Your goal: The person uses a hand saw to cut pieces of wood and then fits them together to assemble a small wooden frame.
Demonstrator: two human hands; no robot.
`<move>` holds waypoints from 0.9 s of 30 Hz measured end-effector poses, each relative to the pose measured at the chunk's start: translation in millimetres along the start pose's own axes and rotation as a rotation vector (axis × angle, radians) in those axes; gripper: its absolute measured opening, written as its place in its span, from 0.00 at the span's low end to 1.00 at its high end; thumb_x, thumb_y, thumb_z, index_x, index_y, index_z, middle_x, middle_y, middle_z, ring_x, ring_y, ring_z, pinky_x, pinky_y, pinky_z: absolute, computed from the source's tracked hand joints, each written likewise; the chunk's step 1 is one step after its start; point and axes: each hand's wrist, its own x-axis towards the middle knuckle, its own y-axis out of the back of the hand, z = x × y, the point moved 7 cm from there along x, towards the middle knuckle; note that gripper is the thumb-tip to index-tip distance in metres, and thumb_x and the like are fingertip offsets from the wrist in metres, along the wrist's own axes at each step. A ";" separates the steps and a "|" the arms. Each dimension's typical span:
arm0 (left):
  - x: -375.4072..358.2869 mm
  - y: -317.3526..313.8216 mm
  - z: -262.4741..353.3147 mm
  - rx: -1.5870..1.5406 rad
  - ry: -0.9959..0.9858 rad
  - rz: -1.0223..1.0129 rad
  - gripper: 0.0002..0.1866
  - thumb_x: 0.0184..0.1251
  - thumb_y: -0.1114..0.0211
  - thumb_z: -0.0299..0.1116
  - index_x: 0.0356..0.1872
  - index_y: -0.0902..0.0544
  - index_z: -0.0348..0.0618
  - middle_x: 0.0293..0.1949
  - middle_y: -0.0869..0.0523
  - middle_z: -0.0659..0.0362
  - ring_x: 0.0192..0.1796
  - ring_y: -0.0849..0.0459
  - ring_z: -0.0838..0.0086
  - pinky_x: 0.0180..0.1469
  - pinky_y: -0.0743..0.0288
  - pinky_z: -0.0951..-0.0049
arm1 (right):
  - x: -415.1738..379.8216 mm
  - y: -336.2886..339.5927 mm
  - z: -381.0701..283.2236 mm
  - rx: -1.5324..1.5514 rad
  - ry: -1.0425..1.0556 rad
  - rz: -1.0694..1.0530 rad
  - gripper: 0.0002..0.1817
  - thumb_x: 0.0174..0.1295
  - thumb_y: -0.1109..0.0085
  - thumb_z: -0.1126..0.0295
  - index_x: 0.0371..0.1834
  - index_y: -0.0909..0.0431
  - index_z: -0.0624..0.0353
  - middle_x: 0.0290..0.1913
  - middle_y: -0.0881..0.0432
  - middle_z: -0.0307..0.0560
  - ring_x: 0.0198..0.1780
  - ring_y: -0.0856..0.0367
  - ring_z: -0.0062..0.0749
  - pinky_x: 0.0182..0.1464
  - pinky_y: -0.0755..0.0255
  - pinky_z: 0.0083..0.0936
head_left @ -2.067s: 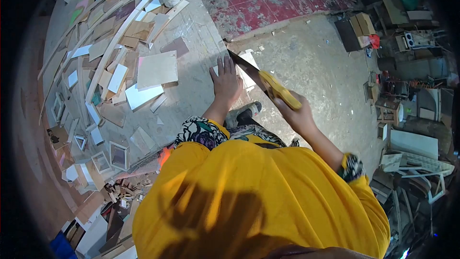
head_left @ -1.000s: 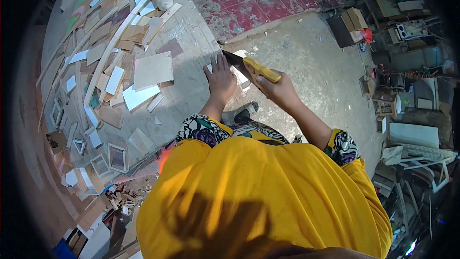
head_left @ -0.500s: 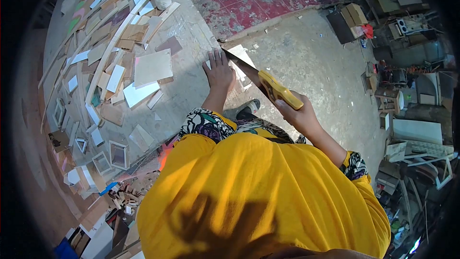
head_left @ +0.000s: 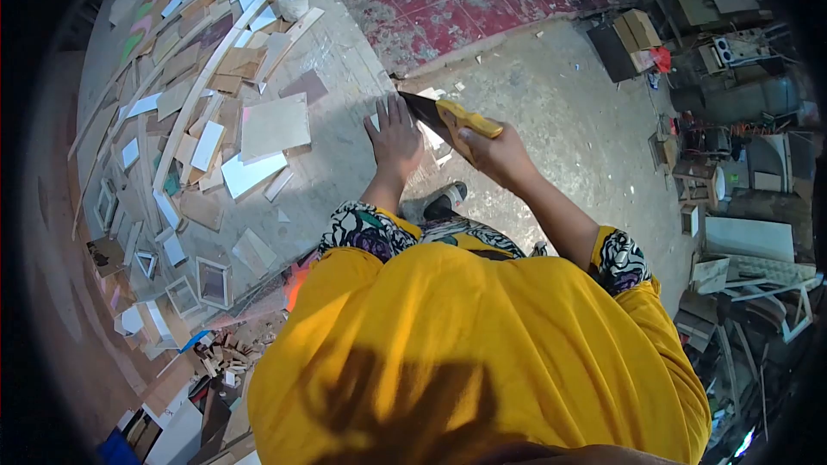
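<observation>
My left hand (head_left: 396, 145) lies flat at the right edge of the worktable (head_left: 349, 65), fingers stretched forward. Beneath its fingers a sliver of a small white piece (head_left: 374, 123) shows; the hand covers most of it. Wrapped round the yellow handle of a handsaw (head_left: 470, 123), my right hand (head_left: 501, 157) is just beyond the table edge. The dark saw blade (head_left: 422, 109) points up and left, its tip close to the left fingertips. A square beige board (head_left: 276, 125) rests on the table left of my left hand.
Wood offcuts, long curved strips (head_left: 200, 77) and small frames (head_left: 214, 281) cover the left of the table. Red tiles (head_left: 482, 0) lie beyond it. Scraps dot the concrete floor (head_left: 560, 103). Cardboard boxes (head_left: 637, 28) and clutter line the right side. A sandalled foot (head_left: 445, 200) stands below.
My right hand has pushed the saw forward and left, bringing the handle nearer my left hand; less of the blade shows now. My left hand stays in place.
</observation>
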 end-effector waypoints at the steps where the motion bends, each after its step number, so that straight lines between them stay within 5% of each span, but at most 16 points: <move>1: 0.1 -0.2 1.4 -0.007 0.004 0.004 0.35 0.62 0.50 0.45 0.68 0.46 0.40 0.71 0.49 0.53 0.73 0.53 0.58 0.67 0.57 0.43 | -0.2 1.2 3.1 0.071 -0.056 -0.021 0.16 0.57 0.39 0.60 0.35 0.22 0.65 0.19 0.27 0.38 0.20 0.31 0.20 0.23 0.35 0.23; 2: 1.5 -1.3 1.3 -0.019 0.009 0.001 0.35 0.62 0.50 0.45 0.68 0.46 0.39 0.72 0.50 0.53 0.73 0.53 0.58 0.67 0.57 0.43 | 5.0 -2.1 13.7 0.059 -0.022 -0.053 0.16 0.58 0.40 0.63 0.40 0.24 0.67 0.25 0.25 0.38 0.22 0.32 0.17 0.24 0.38 0.16; 7: 2.7 -5.1 0.6 -0.005 0.010 -0.008 0.35 0.62 0.50 0.47 0.69 0.46 0.42 0.72 0.51 0.53 0.73 0.55 0.58 0.66 0.59 0.40 | -9.7 -0.4 0.2 -0.060 -0.019 -0.015 0.17 0.57 0.40 0.61 0.38 0.23 0.67 0.22 0.26 0.38 0.21 0.31 0.18 0.23 0.37 0.20; 14: -0.3 -5.2 3.9 0.001 -0.051 -0.026 0.34 0.64 0.53 0.46 0.70 0.47 0.44 0.72 0.51 0.55 0.73 0.54 0.61 0.67 0.61 0.40 | -6.5 7.0 -5.2 0.204 -0.141 -0.053 0.16 0.59 0.40 0.63 0.40 0.23 0.66 0.23 0.26 0.35 0.20 0.33 0.16 0.21 0.40 0.15; 19: 1.0 -6.1 6.3 -0.004 -0.061 -0.030 0.34 0.64 0.52 0.46 0.69 0.46 0.44 0.72 0.50 0.56 0.74 0.54 0.63 0.68 0.61 0.41 | -16.2 -7.1 -7.1 -0.009 -0.033 -0.014 0.17 0.58 0.40 0.60 0.37 0.24 0.65 0.22 0.27 0.38 0.19 0.32 0.19 0.21 0.36 0.20; 27: 0.5 -11.6 6.5 -0.038 -0.039 0.001 0.34 0.63 0.50 0.45 0.70 0.46 0.46 0.72 0.50 0.55 0.74 0.53 0.62 0.68 0.63 0.40 | -30.1 -7.3 6.8 0.134 -0.031 -0.057 0.16 0.59 0.41 0.61 0.36 0.25 0.65 0.21 0.29 0.35 0.20 0.33 0.18 0.22 0.36 0.20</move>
